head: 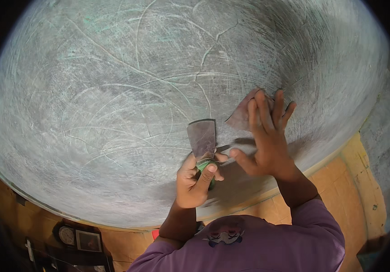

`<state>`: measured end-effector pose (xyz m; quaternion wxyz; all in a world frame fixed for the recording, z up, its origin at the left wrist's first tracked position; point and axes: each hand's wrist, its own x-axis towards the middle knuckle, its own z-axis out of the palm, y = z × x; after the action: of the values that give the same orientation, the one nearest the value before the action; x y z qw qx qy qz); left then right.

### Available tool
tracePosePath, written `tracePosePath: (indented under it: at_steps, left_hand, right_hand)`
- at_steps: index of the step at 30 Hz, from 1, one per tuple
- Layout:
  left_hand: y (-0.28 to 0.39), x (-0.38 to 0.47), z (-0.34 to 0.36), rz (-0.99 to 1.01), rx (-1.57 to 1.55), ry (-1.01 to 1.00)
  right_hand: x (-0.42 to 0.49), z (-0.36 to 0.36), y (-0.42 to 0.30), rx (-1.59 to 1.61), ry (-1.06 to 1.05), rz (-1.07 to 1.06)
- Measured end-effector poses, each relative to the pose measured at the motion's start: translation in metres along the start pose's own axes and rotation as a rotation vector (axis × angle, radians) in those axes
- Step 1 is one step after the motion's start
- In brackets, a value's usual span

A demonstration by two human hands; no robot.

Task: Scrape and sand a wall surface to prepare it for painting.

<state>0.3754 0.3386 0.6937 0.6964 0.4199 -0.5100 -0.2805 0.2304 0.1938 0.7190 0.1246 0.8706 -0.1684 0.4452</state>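
My left hand [192, 183] grips the green handle of a broad putty scraper [202, 137], its flat metal blade pointing up. Spread over a reddish-brown sheet that looks like sandpaper [240, 114], my right hand [269, 146] holds it against the grey scraped wall [120, 108] with the fingers apart. Part of the sheet is hidden under the fingers. Cracks, curved scratch marks and faint green paint traces run across the wall. The scraper blade is left of the right thumb, and whether it touches the wall cannot be told.
Orange-brown wall [334, 190] borders the grey area below, with a yellowish strip [368, 183] and another grey patch [385, 136] at the right. A round clock [66, 235] and a framed picture [89, 241] are at the lower left, among dark objects.
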Motion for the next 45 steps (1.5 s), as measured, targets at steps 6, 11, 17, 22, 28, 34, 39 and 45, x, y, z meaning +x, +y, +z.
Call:
tracePosePath:
  at_steps: [6,11,17,22,28,34,39,45]
  left_hand:
    - [-0.004,0.002,0.003,0.017,-0.002,0.034]
    - [-0.003,0.0,-0.002,0.011,0.006,-0.019]
    - [-0.005,0.0,-0.002,0.02,-0.024,-0.027]
    - [-0.007,-0.001,-0.003,0.029,-0.028,-0.018]
    - [-0.005,-0.001,-0.001,0.018,-0.013,-0.008]
    - [-0.005,-0.002,-0.001,0.024,0.0,0.001]
    - [-0.008,-0.002,-0.001,0.03,-0.021,0.007]
    - [-0.019,-0.012,-0.006,0.047,-0.017,0.007]
  right_hand:
    - [0.006,-0.004,0.023,0.164,0.247,0.238]
    - [-0.003,0.005,0.007,0.092,0.042,-0.022]
    - [0.003,0.002,0.023,0.137,0.296,0.212]
    - [-0.002,-0.002,0.016,0.066,0.083,0.063]
    - [-0.001,0.0,0.015,0.128,0.167,0.113]
    - [0.003,0.0,0.028,0.06,0.135,0.142]
    - [-0.003,0.002,0.007,0.115,0.074,0.059]
    - [-0.003,0.009,0.036,0.177,0.312,0.174]
